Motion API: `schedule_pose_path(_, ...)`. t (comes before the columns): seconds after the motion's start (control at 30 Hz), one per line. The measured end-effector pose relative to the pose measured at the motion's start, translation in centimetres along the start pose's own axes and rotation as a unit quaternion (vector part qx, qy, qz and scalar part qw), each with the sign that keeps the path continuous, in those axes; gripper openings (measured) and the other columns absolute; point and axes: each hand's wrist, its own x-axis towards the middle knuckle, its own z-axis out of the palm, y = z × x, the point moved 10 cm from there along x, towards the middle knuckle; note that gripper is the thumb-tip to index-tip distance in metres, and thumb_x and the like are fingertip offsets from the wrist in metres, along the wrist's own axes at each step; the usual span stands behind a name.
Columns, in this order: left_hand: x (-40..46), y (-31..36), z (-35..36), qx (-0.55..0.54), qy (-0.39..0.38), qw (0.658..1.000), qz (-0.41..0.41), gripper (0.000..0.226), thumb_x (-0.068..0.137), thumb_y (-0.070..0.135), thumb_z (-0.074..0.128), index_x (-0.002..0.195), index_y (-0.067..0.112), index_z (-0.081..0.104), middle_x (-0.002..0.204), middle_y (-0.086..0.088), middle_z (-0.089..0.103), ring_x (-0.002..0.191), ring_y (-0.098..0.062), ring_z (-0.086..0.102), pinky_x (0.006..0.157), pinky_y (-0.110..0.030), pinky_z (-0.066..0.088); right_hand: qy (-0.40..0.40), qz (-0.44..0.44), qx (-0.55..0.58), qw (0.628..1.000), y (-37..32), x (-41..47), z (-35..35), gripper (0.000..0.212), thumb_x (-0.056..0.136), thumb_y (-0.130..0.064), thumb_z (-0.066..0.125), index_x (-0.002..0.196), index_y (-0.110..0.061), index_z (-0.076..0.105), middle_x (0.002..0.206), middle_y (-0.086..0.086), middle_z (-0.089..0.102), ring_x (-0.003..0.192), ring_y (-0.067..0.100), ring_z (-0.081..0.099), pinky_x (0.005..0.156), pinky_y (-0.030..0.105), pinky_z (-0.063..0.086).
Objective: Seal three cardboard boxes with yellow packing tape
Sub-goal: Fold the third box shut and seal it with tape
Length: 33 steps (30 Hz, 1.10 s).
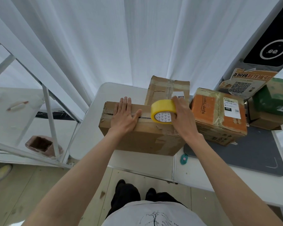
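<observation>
A large brown cardboard box point(147, 137) sits on the white table point(88, 128) in front of me, its top flaps closed with a dark seam between them. My left hand point(123, 116) presses flat on the box top, fingers straight. My right hand point(181, 115) grips a roll of yellow packing tape point(162, 110), held upright on the seam at the box's right part. A second brown box point(163, 90) stands behind it. An orange and brown box point(219, 115) with a white label sits to the right.
A small teal cutter point(184, 159) lies on the table near a dark grey mat point(252, 154). Green and brown boxes point(273, 101) are stacked at the far right. White curtains hang behind. A metal frame point(51, 118) stands left of the table.
</observation>
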Motion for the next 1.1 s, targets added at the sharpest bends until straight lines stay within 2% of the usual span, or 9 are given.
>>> schedule_pose_path(0.1, 0.1, 0.1, 0.0, 0.013, -0.002, 1.000, 0.006, 0.090, 0.096, 0.075, 0.011, 0.161, 0.018, -0.013, 0.169, 0.002, -0.018, 0.153, -0.012, -0.023, 0.126, -0.037, -0.013, 0.021, 0.043, -0.049, 0.998, 2.9, -0.8, -1.9, 0.033, 0.094, 0.001, 0.054, 0.125, -0.011, 0.052, 0.115, 0.013, 0.052, 0.089, 0.029, 0.058, 0.056, 0.028, 0.034)
schedule_pose_path(0.2, 0.4, 0.3, 0.1, 0.022, -0.008, 1.000, 0.013, 0.095, 0.093, 0.080, 0.008, 0.161, 0.018, -0.015, 0.168, 0.002, -0.020, 0.152, -0.012, -0.025, 0.125, -0.038, -0.014, 0.042, 0.057, -0.096, 0.993, 4.6, -1.3, -3.7, 0.031, 0.095, -0.002, 0.057, 0.124, -0.013, 0.054, 0.115, 0.011, 0.052, 0.097, 0.029, 0.057, 0.054, 0.024, 0.025)
schedule_pose_path(0.33, 0.5, 0.1, 0.3, 0.025, -0.011, 1.000, 0.015, 0.103, 0.086, 0.086, 0.005, 0.160, 0.017, -0.017, 0.168, 0.001, -0.023, 0.152, -0.013, -0.026, 0.125, -0.039, -0.014, 0.045, 0.048, -0.088, 0.994, 4.6, -1.7, -3.6, 0.028, 0.096, -0.004, 0.056, 0.123, -0.012, 0.053, 0.115, 0.011, 0.057, 0.099, 0.027, 0.058, 0.062, 0.030, 0.035)
schedule_pose_path(0.47, 0.4, 0.1, 0.4, 0.025, -0.011, 0.999, 0.019, 0.115, 0.076, 0.094, 0.001, 0.159, 0.017, -0.019, 0.167, 0.000, -0.024, 0.152, -0.014, -0.027, 0.125, -0.039, -0.014, 0.064, 0.042, -0.065, 0.995, 4.7, -2.1, -3.6, 0.030, 0.096, -0.005, 0.056, 0.125, -0.015, 0.054, 0.113, 0.009, 0.062, 0.098, 0.026, 0.060, 0.062, 0.031, 0.039)
schedule_pose_path(0.6, 0.4, 0.3, 0.1, 0.028, -0.011, 0.999, 0.010, 0.112, 0.080, 0.091, 0.011, 0.159, 0.017, -0.019, 0.167, -0.001, -0.025, 0.152, -0.015, -0.026, 0.125, -0.040, -0.014, 0.079, 0.049, -0.050, 0.994, 5.2, -2.3, -3.5, 0.034, 0.091, -0.002, 0.059, 0.122, -0.015, 0.052, 0.106, 0.006, 0.063, 0.087, 0.021, 0.059, 0.057, 0.025, 0.034)
schedule_pose_path(0.73, 0.3, 0.6, 0.3, 0.045, -0.024, 0.999, -0.010, 0.109, 0.082, 0.086, 0.011, 0.158, 0.016, -0.022, 0.165, -0.003, -0.030, 0.151, -0.019, -0.029, 0.123, -0.041, -0.017, 0.080, 0.108, 0.051, 0.990, 7.6, -2.6, -2.8, 0.031, 0.087, -0.003, 0.059, 0.115, -0.015, 0.053, 0.094, 0.001, 0.056, 0.081, 0.019, 0.052, 0.057, 0.025, 0.032)
schedule_pose_path(0.87, -0.1, 2.6, 0.7, 0.041, -0.012, 0.999, 0.008, 0.083, 0.102, 0.065, 0.013, 0.160, 0.013, -0.016, 0.166, -0.005, -0.026, 0.152, -0.020, -0.026, 0.121, -0.038, -0.017, 0.067, 0.177, 0.214, 0.958, 10.3, -3.8, -0.4, 0.023, 0.091, -0.012, 0.063, 0.111, -0.017, 0.053, 0.098, 0.006, 0.056, 0.089, 0.023, 0.054, 0.070, 0.036, 0.045)
schedule_pose_path(1.0, -0.8, 5.9, 1.2, 0.010, 0.010, 0.998, 0.057, 0.060, 0.110, 0.033, 0.015, 0.162, 0.012, -0.005, 0.170, -0.004, -0.012, 0.155, -0.017, -0.015, 0.124, -0.036, -0.012, 0.049, 0.231, 0.322, 0.917, 11.3, -4.1, 1.2, 0.024, 0.095, -0.021, 0.069, 0.114, -0.017, 0.055, 0.104, 0.001, 0.062, 0.098, 0.017, 0.062, 0.085, 0.040, 0.054)
schedule_pose_path(1.1, -0.9, 6.4, 0.9, -0.012, 0.034, 0.997, 0.065, 0.059, 0.109, 0.036, 0.019, 0.163, 0.016, 0.005, 0.169, -0.003, 0.010, 0.157, -0.019, -0.003, 0.127, -0.040, -0.006, 0.027, 0.258, 0.388, 0.885, 11.1, -3.9, 2.5, 0.037, 0.093, -0.024, 0.072, 0.123, -0.022, 0.052, 0.116, -0.001, 0.062, 0.106, 0.014, 0.063, 0.087, 0.033, 0.056)
